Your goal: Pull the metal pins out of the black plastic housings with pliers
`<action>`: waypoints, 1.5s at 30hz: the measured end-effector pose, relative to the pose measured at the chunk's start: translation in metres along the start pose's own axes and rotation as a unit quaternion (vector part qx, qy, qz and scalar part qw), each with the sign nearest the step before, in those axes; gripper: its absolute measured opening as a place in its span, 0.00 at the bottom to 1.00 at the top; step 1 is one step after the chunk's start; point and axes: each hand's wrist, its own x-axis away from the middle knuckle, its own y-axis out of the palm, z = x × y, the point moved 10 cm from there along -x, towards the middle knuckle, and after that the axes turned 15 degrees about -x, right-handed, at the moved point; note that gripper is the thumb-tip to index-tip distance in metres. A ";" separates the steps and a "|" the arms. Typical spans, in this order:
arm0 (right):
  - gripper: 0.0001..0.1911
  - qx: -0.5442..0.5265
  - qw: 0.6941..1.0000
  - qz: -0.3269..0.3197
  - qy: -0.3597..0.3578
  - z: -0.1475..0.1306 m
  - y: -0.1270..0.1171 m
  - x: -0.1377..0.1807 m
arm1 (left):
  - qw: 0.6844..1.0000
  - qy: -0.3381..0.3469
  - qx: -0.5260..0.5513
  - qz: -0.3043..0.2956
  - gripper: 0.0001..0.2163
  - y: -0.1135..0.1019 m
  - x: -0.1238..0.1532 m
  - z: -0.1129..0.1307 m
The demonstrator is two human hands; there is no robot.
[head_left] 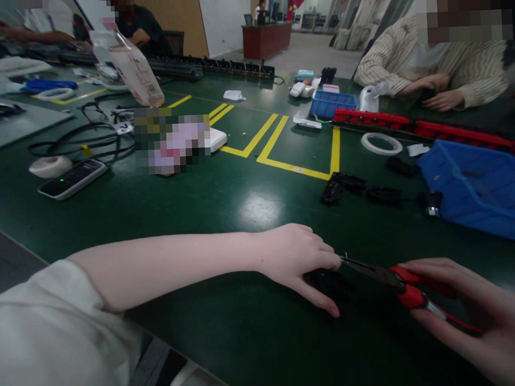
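Note:
My left hand (296, 251) reaches across the green table from the left, its fingers curled over a small black part (327, 281) and its thumb stretched along the near side. Most of that part is hidden under the palm, so its exact kind does not show. In my right hand (479, 303) are needle-nose pliers (409, 286) with red handles, fingers and thumb wrapped round the grips. The long jaws point left, and their tips meet my left fingertips. A tiny bright sliver stands at the tips; what it is I cannot make out.
Several black parts (383, 195) lie beyond my hands, beside a blue bin (479, 189). A roll of white tape (381, 144) and a red strip (374, 119) are farther back. At left are a phone (178, 145), a bottle (137, 73) and cables. A person (431, 66) sits opposite.

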 end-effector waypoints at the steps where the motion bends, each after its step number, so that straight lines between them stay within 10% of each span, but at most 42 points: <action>1: 0.16 0.007 1.000 0.007 0.007 0.003 -0.003 -0.001 | 1.000 -0.001 0.001 -0.003 0.19 0.000 0.000 0.000; 45: 0.27 0.168 0.974 0.000 -0.149 -0.019 -0.030 0.008 | 0.989 -0.132 -0.059 -0.036 0.19 0.000 0.005 -0.023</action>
